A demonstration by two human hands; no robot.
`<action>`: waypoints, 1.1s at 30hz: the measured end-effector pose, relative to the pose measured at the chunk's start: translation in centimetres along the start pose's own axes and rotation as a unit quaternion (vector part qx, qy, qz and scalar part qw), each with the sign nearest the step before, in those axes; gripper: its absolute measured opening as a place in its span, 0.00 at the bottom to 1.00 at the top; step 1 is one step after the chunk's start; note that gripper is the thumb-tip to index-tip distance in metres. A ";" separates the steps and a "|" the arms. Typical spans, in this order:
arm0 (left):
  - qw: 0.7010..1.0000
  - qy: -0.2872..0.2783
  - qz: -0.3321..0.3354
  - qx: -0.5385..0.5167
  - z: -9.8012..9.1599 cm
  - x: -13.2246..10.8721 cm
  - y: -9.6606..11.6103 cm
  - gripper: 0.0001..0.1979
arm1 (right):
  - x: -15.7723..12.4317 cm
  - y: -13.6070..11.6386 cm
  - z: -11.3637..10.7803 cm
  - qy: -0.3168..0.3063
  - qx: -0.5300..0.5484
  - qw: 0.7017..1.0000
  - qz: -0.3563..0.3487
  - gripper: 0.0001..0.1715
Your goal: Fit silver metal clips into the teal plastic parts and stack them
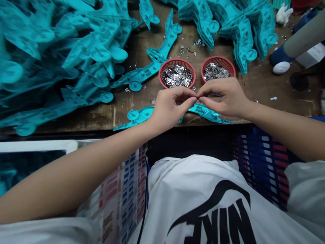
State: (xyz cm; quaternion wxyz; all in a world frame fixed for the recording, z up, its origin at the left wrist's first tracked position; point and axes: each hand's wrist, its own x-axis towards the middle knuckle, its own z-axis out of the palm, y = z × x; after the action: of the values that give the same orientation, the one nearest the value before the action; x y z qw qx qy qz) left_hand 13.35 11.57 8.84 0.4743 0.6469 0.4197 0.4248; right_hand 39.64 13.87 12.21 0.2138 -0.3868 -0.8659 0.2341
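Observation:
My left hand (170, 107) and my right hand (222, 98) meet fingertip to fingertip above a teal plastic part (206, 113) that lies at the wooden table's near edge. Both hands are closed in a pinch; whatever is between the fingertips is too small to make out. Just behind the hands stand two small red baskets, the left basket (177, 64) and the right basket (218, 61), each filled with several small shiny metal pieces. My right hand partly covers the front of the right basket.
A large heap of teal plastic parts (63, 57) fills the table's left side, and stacked ones (238, 30) stand at the back right. Single teal parts (157, 56) lie behind the baskets. A grey tube (304, 37) and a white oval object (281, 67) are at far right. Crates sit below the table edge.

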 end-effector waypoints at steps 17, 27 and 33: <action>0.990 -0.004 -0.087 -0.110 0.2 0.3 -0.2 0.15 | 0.2 0.7 0.3 -0.003 -0.028 0.999 -0.043 0.17; 0.992 -0.016 -0.077 -0.104 0.2 0.3 0.2 0.10 | 0.1 0.5 0.4 -0.007 -0.040 0.999 -0.028 0.14; 0.992 -0.010 -0.083 -0.093 0.1 0.4 0.0 0.09 | 0.2 0.7 0.0 -0.024 -0.038 0.998 -0.041 0.15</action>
State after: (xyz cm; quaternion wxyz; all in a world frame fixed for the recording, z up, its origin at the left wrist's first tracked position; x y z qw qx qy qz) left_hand 13.59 11.94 8.84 0.5707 0.5670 0.4257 0.4143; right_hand 39.95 14.43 11.80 0.1874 -0.3532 -0.8942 0.2014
